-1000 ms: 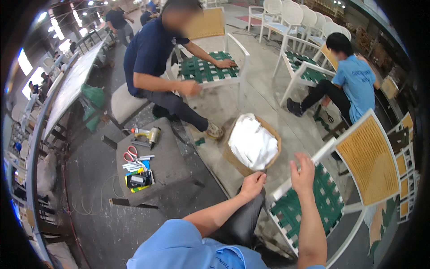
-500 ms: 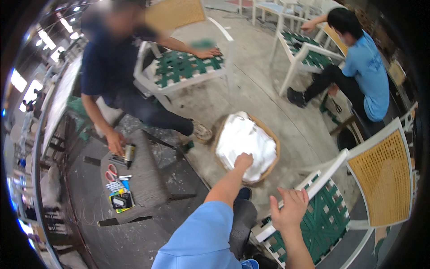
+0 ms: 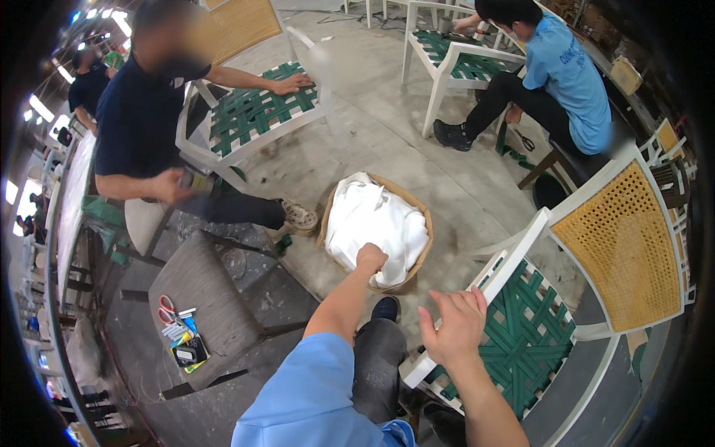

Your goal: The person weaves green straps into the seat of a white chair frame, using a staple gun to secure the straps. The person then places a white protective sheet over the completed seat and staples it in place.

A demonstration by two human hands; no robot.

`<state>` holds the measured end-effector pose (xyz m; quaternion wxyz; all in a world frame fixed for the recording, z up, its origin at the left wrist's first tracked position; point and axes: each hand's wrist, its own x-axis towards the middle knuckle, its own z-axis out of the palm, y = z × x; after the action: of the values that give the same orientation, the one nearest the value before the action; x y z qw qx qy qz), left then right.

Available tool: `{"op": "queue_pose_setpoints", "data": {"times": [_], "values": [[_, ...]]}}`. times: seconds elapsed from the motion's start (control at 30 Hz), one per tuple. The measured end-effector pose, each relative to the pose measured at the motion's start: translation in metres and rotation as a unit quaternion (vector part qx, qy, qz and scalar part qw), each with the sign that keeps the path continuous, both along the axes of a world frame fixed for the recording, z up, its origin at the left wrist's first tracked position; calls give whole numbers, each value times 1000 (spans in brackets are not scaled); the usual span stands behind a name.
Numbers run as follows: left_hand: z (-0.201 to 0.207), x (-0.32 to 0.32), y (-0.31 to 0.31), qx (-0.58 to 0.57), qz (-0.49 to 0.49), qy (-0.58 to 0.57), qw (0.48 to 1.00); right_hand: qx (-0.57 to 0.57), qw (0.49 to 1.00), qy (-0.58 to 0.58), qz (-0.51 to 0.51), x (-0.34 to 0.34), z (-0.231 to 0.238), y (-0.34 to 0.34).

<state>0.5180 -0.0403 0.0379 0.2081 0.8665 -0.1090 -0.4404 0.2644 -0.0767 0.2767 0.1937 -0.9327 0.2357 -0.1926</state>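
Observation:
My left hand (image 3: 372, 259) is closed at the near edge of a box, gripping a fold of the white cloth-like material (image 3: 372, 220) that fills it. The tan box (image 3: 425, 257) stands on the floor ahead of me. At my right is a white-framed chair (image 3: 521, 298) with a seat of woven green straps (image 3: 532, 335) and a cane back (image 3: 622, 246). My right hand (image 3: 456, 324) is open, its fingers spread and touching the near end of the chair's white arm. What lies under the cloth is hidden.
An upturned grey padded seat (image 3: 205, 298) at left bears red-handled scissors (image 3: 167, 307) and small packets. A person in dark clothes sits by another green-strapped chair (image 3: 261, 112), holding a blurred tool (image 3: 195, 182). A person in blue works at a further chair (image 3: 462, 59).
The view has shifted, so most things sit further left. The dark-clothed person has lifted the tool off the grey seat. My left hand stays on the white cloth, my right on the chair.

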Motion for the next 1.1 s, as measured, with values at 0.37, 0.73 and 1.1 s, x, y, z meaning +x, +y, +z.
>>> {"op": "queue_pose_setpoints", "data": {"times": [0.37, 0.73, 1.1], "values": [[8, -14, 44, -128, 267, -25, 955, -1, 1000, 2, -12, -3, 3, 0], [91, -6, 81, -263, 20, -339, 903, -9, 1000, 10, -11, -4, 2, 2], [436, 7, 152, -457, -210, -224, 835, 5, 999, 43, -10, -7, 17, 14]]}}
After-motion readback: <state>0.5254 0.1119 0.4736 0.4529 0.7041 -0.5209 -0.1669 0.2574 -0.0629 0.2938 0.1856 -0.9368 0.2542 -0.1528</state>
